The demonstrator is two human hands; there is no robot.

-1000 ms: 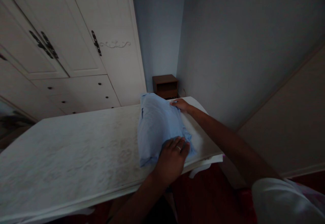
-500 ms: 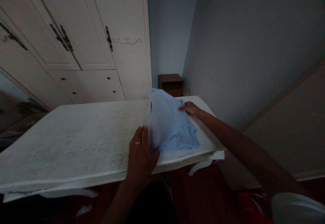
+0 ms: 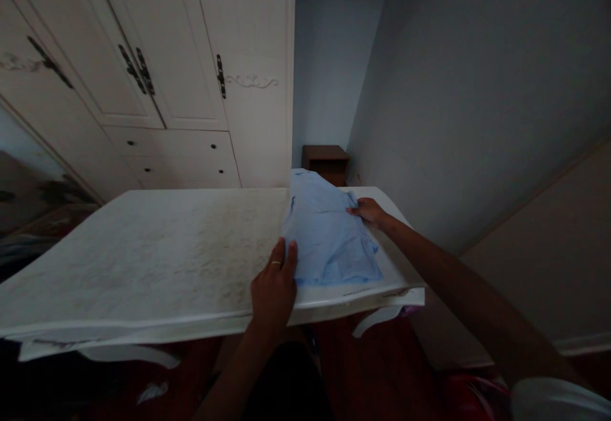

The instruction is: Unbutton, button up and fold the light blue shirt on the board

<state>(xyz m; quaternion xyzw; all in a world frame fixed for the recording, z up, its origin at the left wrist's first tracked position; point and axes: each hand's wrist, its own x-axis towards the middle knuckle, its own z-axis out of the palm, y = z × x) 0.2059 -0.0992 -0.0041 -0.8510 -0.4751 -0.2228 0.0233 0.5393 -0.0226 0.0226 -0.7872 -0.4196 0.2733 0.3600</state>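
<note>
My right hand (image 3: 373,213) is pinching blue cloth (image 3: 327,233) near the right edge of the bench (image 3: 162,249); whether my left hand (image 3: 273,288) is gripping is looking unclear. Uneven pulling would be wrinkling it.

I'm looking at a white table (image 3: 119,255) — its top mottled with grey-brown stains, its front edge scuffed. A light-blue cloth (image 3: 329,236) lies on it near the right end, reaching the far edge. On the dark red floor (image 3: 382,370) below, I make out a crumpled white scrap (image 3: 153,392).
</note>
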